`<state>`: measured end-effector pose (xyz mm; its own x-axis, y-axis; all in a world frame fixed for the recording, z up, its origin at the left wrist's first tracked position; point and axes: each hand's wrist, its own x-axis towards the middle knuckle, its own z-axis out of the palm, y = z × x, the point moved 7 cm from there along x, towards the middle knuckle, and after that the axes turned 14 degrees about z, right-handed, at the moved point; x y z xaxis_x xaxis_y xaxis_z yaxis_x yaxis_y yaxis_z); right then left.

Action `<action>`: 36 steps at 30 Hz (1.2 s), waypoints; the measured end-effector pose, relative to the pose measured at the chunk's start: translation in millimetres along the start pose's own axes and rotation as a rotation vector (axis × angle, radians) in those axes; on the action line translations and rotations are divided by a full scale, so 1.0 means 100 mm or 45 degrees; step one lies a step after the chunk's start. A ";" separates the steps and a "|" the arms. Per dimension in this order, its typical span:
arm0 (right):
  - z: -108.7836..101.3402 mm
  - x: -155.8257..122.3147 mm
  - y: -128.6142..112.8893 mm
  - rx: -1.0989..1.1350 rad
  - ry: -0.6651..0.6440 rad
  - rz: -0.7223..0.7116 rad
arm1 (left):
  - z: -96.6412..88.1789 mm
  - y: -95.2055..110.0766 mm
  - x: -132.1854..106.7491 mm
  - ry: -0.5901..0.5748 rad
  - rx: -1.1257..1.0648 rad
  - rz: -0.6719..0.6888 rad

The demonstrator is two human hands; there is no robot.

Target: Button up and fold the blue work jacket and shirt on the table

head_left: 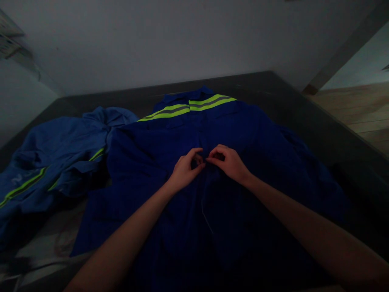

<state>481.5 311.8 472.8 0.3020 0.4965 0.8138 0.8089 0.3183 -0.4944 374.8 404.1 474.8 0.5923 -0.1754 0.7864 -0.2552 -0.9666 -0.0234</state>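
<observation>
A dark blue work jacket (243, 134) with yellow-green reflective stripes (188, 107) near its collar lies spread flat in front of me. My left hand (185, 168) and my right hand (227, 162) meet at the middle of its front. Both pinch the cloth along the front opening, fingers curled and fingertips almost touching. What lies between the fingertips is too dark and small to make out. A thin light thread or cord (206, 215) runs down the cloth below my hands.
A second blue garment (57, 158) with reflective stripes lies crumpled at the left. Both rest on a dark surface (319, 125) against a pale wall. Light cloth (45, 243) shows at the lower left. Wooden floor (358, 109) is at the right.
</observation>
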 end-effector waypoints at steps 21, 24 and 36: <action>-0.05 -0.03 -0.04 0.050 0.065 -0.015 | -0.04 0.21 0.05 -0.048 0.133 0.018; -0.04 -0.03 -0.04 0.046 0.057 -0.004 | -0.03 0.22 0.07 -0.075 0.142 0.052; -0.03 -0.02 0.01 0.091 0.038 0.049 | -0.03 0.15 0.04 -0.058 0.014 -0.054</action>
<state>483.0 308.8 471.7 0.3477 0.4856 0.8021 0.7588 0.3567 -0.5449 370.5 389.2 479.6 0.6369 -0.1421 0.7577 -0.2210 -0.9753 0.0029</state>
